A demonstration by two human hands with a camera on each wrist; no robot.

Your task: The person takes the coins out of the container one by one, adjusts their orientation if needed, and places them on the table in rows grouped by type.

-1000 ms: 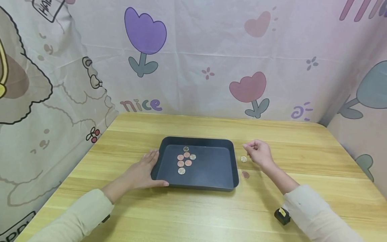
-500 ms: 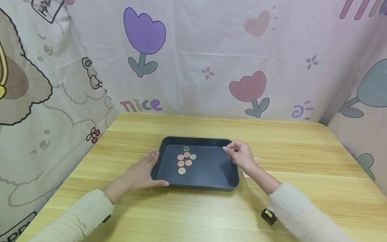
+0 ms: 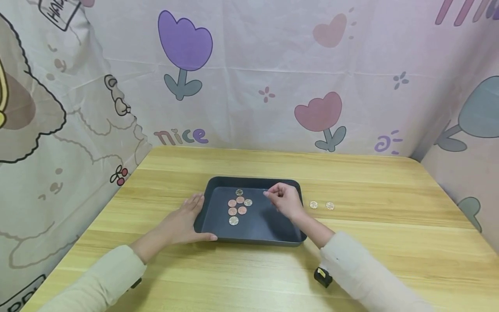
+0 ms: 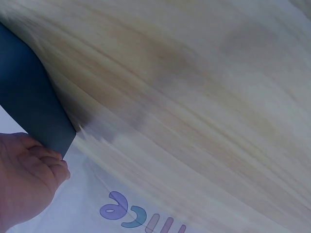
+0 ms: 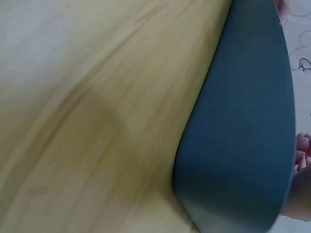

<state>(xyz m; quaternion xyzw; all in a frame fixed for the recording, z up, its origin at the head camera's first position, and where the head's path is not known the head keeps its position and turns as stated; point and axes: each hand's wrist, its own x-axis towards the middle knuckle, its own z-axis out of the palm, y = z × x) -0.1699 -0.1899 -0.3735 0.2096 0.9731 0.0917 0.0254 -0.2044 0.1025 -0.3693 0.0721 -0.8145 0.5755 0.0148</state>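
A dark rectangular baking tray [image 3: 255,240] stands on the table in the head view. Copper-coloured coins [image 3: 232,211] and pale gold coins [image 3: 233,221] lie in its left half. My left hand [image 3: 183,221] rests against the tray's left side, fingers spread along it and the thumb stretched over the front edge. Its fingertips [image 4: 59,170] touch the tray wall [image 4: 41,104] in the left wrist view. Over the tray's right half, my right hand [image 3: 285,200] pinches a coin, mostly hidden by the fingertips. The right wrist view shows that hand beyond the tray's outer wall [image 5: 238,126].
Two pale gold coins [image 3: 321,205] lie on the wooden table [image 3: 374,208], right of the tray. A black wrist device [image 3: 322,276] hangs under my right sleeve. A patterned cloth [image 3: 249,108] hangs behind the table's back edge.
My right hand has moved left from beside the coins on the table to above the tray. A copper coin right of the tray is now hidden by the forearm. My left hand stays put.
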